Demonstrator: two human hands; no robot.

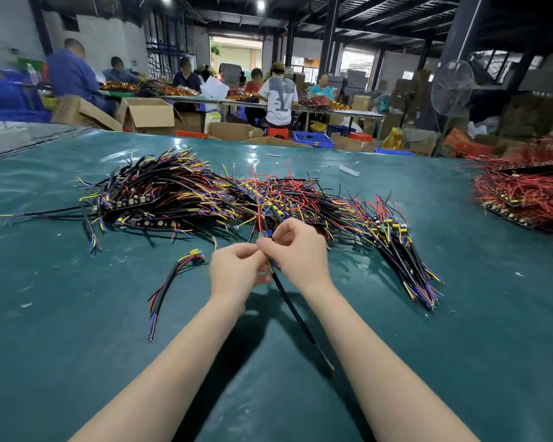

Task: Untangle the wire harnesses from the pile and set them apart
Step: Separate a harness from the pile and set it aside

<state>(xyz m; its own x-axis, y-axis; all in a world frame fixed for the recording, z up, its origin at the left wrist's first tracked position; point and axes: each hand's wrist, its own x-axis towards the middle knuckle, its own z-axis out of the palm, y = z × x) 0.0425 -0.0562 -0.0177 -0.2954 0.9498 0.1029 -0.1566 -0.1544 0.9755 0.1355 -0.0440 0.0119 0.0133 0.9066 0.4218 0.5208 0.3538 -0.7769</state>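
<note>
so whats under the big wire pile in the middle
The pile lies on the green table cover, which shows all round it. Anything beneath the tangled wires is covered, and the right hand hides part of its near edge.

A pile of wire harnesses (pixel 237 199) is sprawling across the middle of the table (pixel 77 314). Just before it the left hand (pixel 237 269) and right hand (pixel 297 250) are meeting, the held harness (pixel 296 314) trailing back between the forearms. A lone harness (pixel 168 282) is lying left of the hands, apart from the pile. A second heap (pixel 524 193) is sitting at the far right.
</note>
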